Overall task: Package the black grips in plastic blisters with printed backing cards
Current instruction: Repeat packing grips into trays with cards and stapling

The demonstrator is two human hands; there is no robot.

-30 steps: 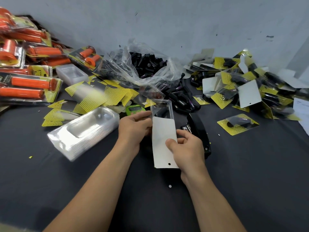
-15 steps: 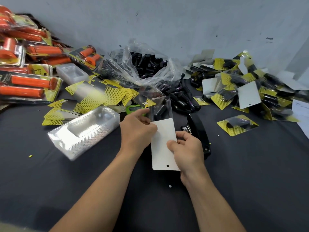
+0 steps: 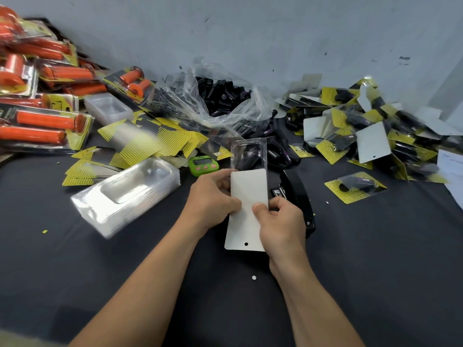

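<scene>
A dark table (image 3: 350,271) runs up to a grey wall (image 3: 275,33). My left hand (image 3: 213,201) grips the left edge of the card (image 3: 246,194), and my right hand (image 3: 280,221) pinches it lower down, thumb on top. The card's far end sits in the blister (image 3: 263,149), which holds a black grip (image 3: 250,157). A stapler (image 3: 298,196) lies just right. Beyond the hands is a green timer (image 3: 203,165), with a stack of blisters (image 3: 125,196) to the left, a bag (image 3: 223,96) of grips behind and a pile of packs (image 3: 350,131) to the right.
</scene>
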